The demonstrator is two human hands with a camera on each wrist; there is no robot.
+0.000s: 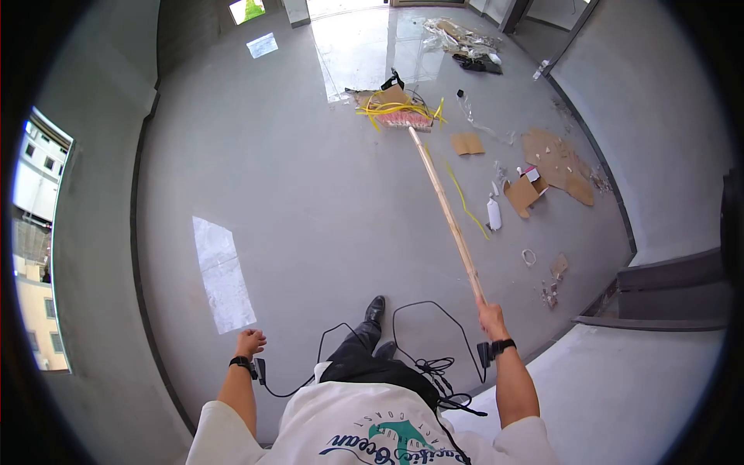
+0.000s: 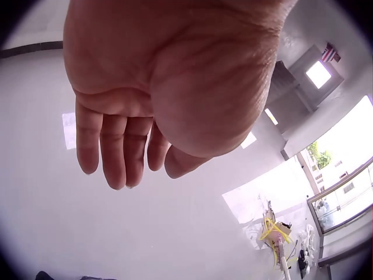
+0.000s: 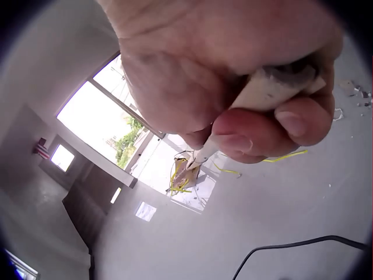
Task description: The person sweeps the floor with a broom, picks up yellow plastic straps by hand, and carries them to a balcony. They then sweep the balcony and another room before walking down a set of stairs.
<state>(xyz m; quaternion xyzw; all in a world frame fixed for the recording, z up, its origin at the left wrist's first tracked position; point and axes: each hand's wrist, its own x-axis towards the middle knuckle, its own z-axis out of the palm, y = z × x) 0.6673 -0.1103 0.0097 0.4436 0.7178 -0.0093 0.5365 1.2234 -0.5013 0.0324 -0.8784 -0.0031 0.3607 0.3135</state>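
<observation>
My right hand grips the end of a broom's long wooden handle, fingers curled round it in the right wrist view. Out on the floor, the broom's pinkish bristle head sits against a heap of yellow strapping and a piece of brown cardboard. At my left side the left hand hangs with loosely bent fingers and holds nothing. Each wrist wears a black band with a small camera.
Flattened cardboard, an open carton, a white bottle and a loose yellow strap lie to the right. Clear plastic wrap is piled at the far end. Black cables hang about my legs.
</observation>
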